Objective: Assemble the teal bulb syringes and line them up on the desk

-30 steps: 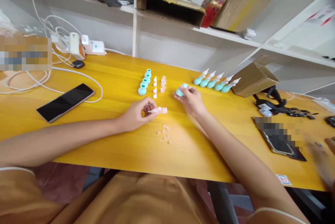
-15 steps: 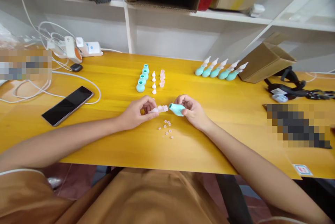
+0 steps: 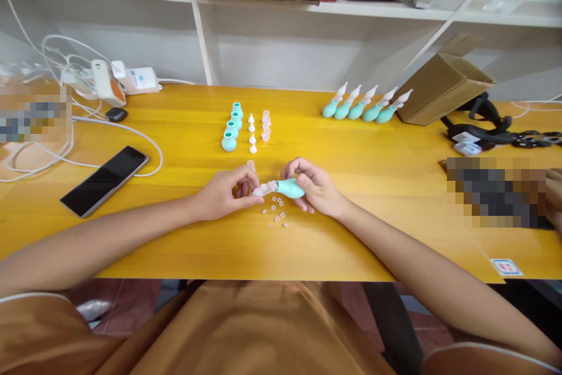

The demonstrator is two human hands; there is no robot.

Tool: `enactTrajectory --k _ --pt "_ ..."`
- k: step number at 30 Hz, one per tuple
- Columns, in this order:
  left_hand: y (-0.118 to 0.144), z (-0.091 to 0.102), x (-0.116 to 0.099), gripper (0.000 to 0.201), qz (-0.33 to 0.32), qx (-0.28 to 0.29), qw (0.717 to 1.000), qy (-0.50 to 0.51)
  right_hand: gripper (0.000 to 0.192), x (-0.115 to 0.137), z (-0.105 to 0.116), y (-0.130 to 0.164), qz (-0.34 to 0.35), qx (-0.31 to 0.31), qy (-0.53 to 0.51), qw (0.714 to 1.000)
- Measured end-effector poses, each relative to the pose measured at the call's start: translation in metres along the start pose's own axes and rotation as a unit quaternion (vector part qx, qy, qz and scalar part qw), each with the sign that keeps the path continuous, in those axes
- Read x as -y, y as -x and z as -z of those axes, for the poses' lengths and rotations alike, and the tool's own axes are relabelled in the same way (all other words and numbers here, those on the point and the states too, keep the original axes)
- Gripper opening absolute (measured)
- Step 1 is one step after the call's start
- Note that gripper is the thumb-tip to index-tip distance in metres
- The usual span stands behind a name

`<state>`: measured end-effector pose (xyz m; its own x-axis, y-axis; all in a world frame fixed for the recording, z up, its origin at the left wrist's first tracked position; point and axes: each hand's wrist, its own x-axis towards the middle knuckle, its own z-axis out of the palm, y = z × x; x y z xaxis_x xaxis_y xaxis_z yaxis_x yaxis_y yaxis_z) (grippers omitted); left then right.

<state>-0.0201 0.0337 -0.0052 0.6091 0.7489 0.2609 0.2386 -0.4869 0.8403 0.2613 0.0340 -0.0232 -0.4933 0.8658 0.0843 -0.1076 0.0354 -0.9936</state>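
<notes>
My left hand (image 3: 235,191) pinches a translucent whitish nozzle (image 3: 266,189) between thumb and fingers. The nozzle's far end meets the mouth of a turquoise squeeze bulb (image 3: 290,188); how deep it sits I cannot tell. Fingers of my right hand (image 3: 318,188) close round that bulb, which lies on its side. Just below are several tiny clear rings (image 3: 282,214) on the table. Beyond my hands stand rows of turquoise bulbs (image 3: 229,142), white pointed tips (image 3: 252,140) and pinkish clear cups (image 3: 266,135). One more clear piece (image 3: 250,165) is beside my left fingers.
Several assembled bulbs with nozzles (image 3: 355,107) lean in a row at the back right, near a cardboard box (image 3: 443,85). A phone (image 3: 105,181) and white cables lie at left. Black straps (image 3: 483,129) rest at right. Part of another person's hand (image 3: 554,196) shows at the right edge.
The nozzle and the bulb were slightly apart; now the nozzle's end is at the bulb's mouth. A hand has appeared at the right edge. The view has shifted slightly.
</notes>
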Motion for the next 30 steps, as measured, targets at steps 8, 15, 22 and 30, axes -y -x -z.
enactTrajectory --k 8,15,22,30 --pt "0.001 -0.001 -0.002 0.031 0.004 0.000 1.000 -0.022 0.050 -0.001 -0.010 -0.002 0.010 -0.055 0.000 0.998" --pt "0.000 -0.002 -0.001 0.030 0.010 -0.032 0.999 0.006 0.054 0.002 -0.007 -0.003 0.027 -0.040 -0.100 0.994" --pt "-0.009 -0.002 0.005 0.031 0.056 -0.126 0.984 0.113 0.052 0.012 0.002 -0.004 0.027 -0.045 -0.139 0.989" --pt "-0.013 -0.003 0.007 0.048 0.105 -0.149 0.968 0.173 0.036 0.011 0.009 -0.003 0.069 -0.031 -0.118 0.990"
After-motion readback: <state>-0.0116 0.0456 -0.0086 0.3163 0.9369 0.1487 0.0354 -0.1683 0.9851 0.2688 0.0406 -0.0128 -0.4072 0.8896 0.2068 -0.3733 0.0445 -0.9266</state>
